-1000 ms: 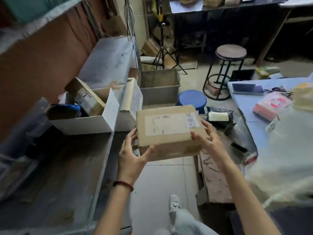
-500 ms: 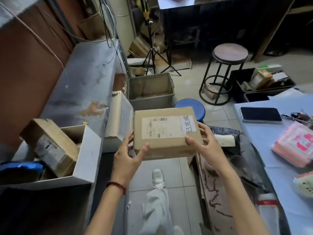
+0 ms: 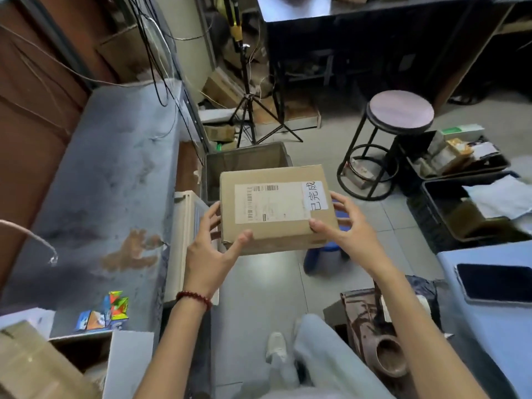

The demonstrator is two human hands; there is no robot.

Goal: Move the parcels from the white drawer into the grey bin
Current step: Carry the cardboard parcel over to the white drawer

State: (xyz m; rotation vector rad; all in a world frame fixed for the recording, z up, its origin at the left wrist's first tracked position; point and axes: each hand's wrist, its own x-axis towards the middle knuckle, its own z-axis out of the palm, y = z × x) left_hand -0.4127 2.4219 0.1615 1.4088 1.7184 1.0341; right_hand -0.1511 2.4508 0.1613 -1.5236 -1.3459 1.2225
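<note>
I hold a brown cardboard parcel (image 3: 276,208) with a white shipping label and a white sticker on top. My left hand (image 3: 210,249) grips its left near corner, thumb on the front face. My right hand (image 3: 345,226) grips its right side, thumb on top. The parcel hangs in the air in front of the grey bin (image 3: 244,159), which stands on the floor and is partly hidden behind it. The white drawer (image 3: 129,361) sits at the bottom left with another cardboard parcel (image 3: 31,361) in it.
A grey bench top (image 3: 109,197) runs along the left with a colourful small box (image 3: 103,312) on it. A cream unit (image 3: 187,231) leans beside the bin. A blue stool (image 3: 325,254) stands under the parcel, a round stool (image 3: 400,113) and black crates (image 3: 460,208) to the right.
The view has moved forward and the parcel is carried closer to the grey bin. The white drawer has slid towards the bottom left of the view. Both hands keep their hold.
</note>
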